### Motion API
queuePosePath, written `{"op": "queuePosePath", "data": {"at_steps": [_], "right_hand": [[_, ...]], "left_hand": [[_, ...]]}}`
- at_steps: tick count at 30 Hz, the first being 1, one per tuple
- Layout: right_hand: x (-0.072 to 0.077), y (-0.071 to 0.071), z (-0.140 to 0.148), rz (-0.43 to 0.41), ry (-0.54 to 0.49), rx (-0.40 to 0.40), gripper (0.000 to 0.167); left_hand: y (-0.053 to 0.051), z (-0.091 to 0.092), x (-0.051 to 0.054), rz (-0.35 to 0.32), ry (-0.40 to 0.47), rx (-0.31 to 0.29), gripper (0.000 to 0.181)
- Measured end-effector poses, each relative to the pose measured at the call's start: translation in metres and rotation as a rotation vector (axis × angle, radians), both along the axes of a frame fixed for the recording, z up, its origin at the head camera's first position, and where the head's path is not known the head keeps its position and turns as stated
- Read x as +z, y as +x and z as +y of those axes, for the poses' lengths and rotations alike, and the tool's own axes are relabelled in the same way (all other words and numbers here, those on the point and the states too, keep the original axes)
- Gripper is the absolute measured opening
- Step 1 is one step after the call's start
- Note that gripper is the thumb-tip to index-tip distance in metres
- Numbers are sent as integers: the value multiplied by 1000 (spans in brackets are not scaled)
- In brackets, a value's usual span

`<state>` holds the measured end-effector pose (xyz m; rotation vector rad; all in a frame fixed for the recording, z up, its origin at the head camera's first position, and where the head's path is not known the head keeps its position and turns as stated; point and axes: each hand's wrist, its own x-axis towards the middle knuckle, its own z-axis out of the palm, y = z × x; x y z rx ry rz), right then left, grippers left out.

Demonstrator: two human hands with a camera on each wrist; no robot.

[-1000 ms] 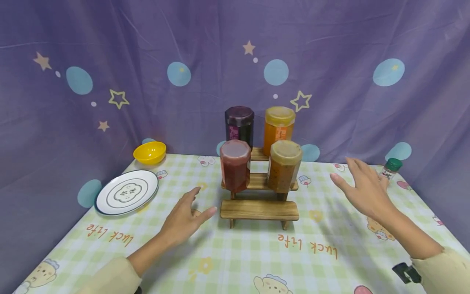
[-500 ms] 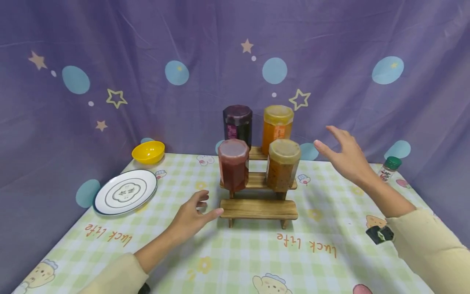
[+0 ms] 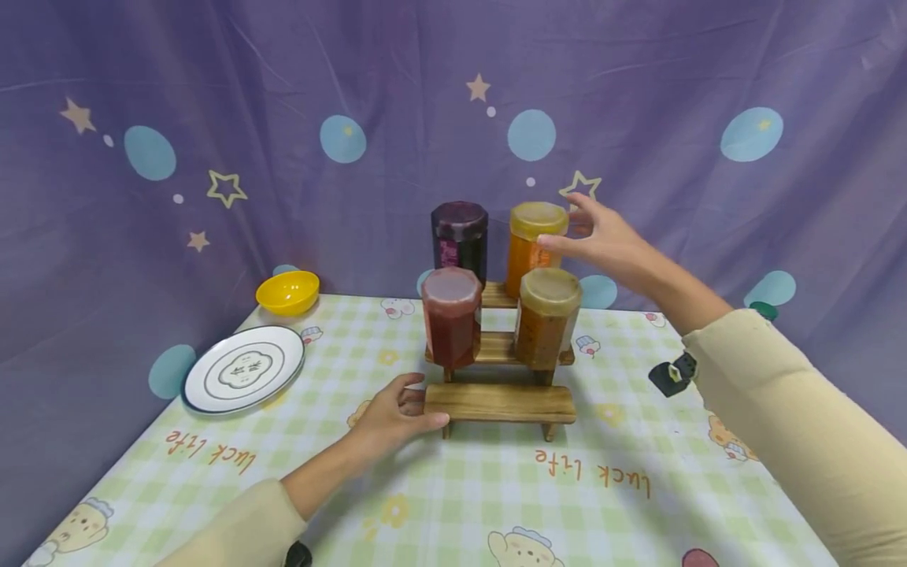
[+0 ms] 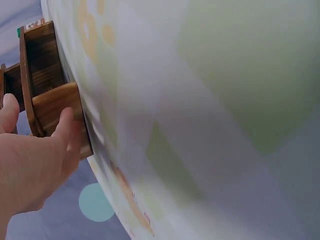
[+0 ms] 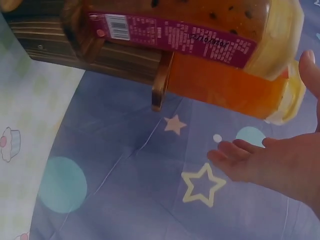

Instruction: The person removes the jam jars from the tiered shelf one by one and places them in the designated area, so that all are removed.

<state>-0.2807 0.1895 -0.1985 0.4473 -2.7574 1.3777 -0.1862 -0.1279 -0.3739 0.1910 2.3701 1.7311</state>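
Note:
A three-step wooden rack [image 3: 500, 403] bears jars on its upper two steps. My left hand [image 3: 390, 417] is at the left end of its bottom step, thumb at the front edge, fingers loosely bent; whether they touch the wood I cannot tell. In the left wrist view that hand [image 4: 37, 160] overlaps the rack's side. My right hand [image 3: 605, 240] reaches beside the orange jar [image 3: 524, 252] on the top step, thumb in front of its lid. From the right wrist, a gap shows between the fingers [image 5: 235, 157] and this jar [image 5: 225, 87].
A dark purple jar [image 3: 459, 236] shares the top step. Red [image 3: 452, 323] and brown-orange [image 3: 547, 327] jars fill the middle step. A white plate [image 3: 244, 370] and yellow bowl [image 3: 289, 293] lie left. A green-capped bottle [image 3: 764, 310] is mostly hidden behind the right sleeve.
My right hand has moved left and up from the right side of the table to the orange jar. The left hand has come rightward to the rack's bottom step.

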Motion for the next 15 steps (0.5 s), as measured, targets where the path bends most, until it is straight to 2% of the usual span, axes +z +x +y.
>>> {"op": "queuePosePath", "data": {"at_steps": [3,7,10,13,15], "right_hand": [[-1,-7,-9,-28,-44,32,99],[-7,-13,-15,-68,-146,74,80],[-12,-15,-18,-78,-209,84,64],[-13,-16,-18,-66,-231,80,61],[-13,-16,-19,-63,-247,81,59]], "left_hand": [[0,4,-2,-24,12,-34,84],[0,8,-4,-37,45,-68,82],[1,9,-5,-49,108,-61,77],[0,9,-7,-62,168,-45,73],[0,9,-8,-63,179,-36,71]]}}
